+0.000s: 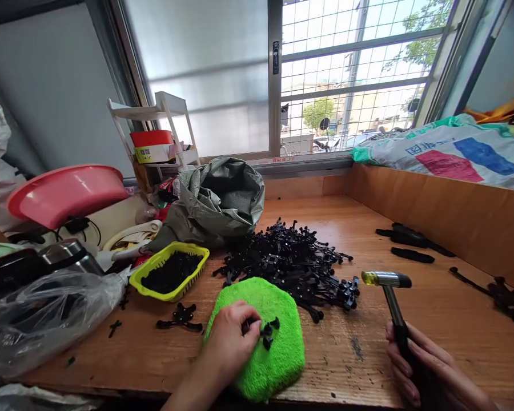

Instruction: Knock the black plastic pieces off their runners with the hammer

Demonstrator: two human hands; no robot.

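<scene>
My left hand (235, 331) rests on the green fuzzy pad (278, 354), its thumb and fingers pinched round a small black plastic part (268, 330) whose knobbed ends stick out to the right. At the lower right, my right hand (424, 365) is wrapped round the black handle of a small hammer (388, 279). The hammer is raised, its head upright above the wooden table, with a yellow face on the left and a dark one on the right. Just behind the pad lies a large heap of black plastic parts (286, 257).
A yellow basket (171, 294) of black pieces stands left of the heap, before a grey-green sack (223, 200). Loose black parts (180, 318) lie left of the pad. Wooden boards (445, 222) edge the table at right. A clear plastic bag (47, 325) lies far left.
</scene>
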